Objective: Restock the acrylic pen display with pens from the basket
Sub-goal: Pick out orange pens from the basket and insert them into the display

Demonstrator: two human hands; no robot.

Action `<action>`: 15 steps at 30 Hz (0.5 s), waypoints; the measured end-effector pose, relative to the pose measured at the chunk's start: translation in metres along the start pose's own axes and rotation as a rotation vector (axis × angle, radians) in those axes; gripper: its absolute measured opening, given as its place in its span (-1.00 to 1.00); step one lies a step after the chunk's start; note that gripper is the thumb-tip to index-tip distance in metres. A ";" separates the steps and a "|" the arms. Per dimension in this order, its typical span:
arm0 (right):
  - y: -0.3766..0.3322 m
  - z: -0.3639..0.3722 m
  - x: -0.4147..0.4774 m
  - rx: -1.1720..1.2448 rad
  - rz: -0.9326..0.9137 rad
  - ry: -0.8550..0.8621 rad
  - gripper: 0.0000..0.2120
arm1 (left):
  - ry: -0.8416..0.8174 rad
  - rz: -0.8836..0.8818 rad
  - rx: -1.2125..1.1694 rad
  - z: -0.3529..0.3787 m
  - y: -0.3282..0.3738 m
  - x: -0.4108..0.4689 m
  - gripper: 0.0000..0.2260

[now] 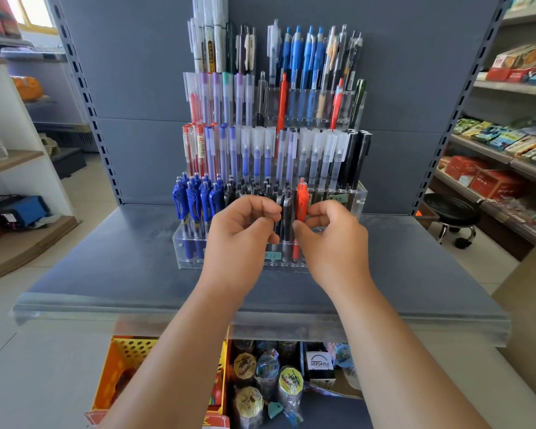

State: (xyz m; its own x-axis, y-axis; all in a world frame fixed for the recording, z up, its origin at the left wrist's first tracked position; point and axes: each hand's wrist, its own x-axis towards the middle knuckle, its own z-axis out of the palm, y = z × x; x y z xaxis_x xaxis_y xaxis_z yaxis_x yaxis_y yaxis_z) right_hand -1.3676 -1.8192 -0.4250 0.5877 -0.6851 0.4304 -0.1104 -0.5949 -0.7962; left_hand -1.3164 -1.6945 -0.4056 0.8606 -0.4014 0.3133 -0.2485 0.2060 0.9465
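Display: tiered acrylic pen display (358, 198) on the grey shelf (106, 274), against the back panel; four tiers, rising toward the far side.
Near tier: blue pens (195, 202) at left, black pens (254, 188) in the middle, red pens (302, 199) right of centre — slots at far right look unfilled.
Left hand: left hand (240, 230) curled, fingers together, thumb and forefinger pinching a dark pen (287, 212) that stands upright in the near tier.
Right hand: right hand (328, 233) curled, fingertips closed on the red pens, just beside the dark pen.
Hands: close together, nearly touching, both over the front of the near tier.
Basket: orange perforated basket (130, 351) below the shelf edge, near left — contents mostly hidden by the left forearm.
Below shelf: packaged rolls (260, 382) right of the basket.
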 end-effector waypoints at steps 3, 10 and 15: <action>0.000 0.000 0.000 -0.017 0.002 0.012 -0.88 | -0.001 -0.006 0.002 0.000 -0.001 0.000 -0.70; -0.007 0.003 -0.002 -0.068 0.035 0.034 -0.92 | -0.011 -0.023 0.027 0.001 -0.002 -0.001 -0.68; -0.010 0.006 -0.004 -0.102 0.062 0.023 -0.91 | -0.011 -0.029 0.046 0.000 -0.003 -0.001 -0.69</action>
State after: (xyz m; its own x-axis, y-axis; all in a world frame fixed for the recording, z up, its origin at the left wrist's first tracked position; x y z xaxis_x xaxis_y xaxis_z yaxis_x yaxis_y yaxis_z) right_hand -1.3638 -1.8077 -0.4214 0.5587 -0.7309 0.3919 -0.2278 -0.5896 -0.7749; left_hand -1.3168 -1.6950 -0.4087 0.8627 -0.4166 0.2866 -0.2443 0.1528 0.9576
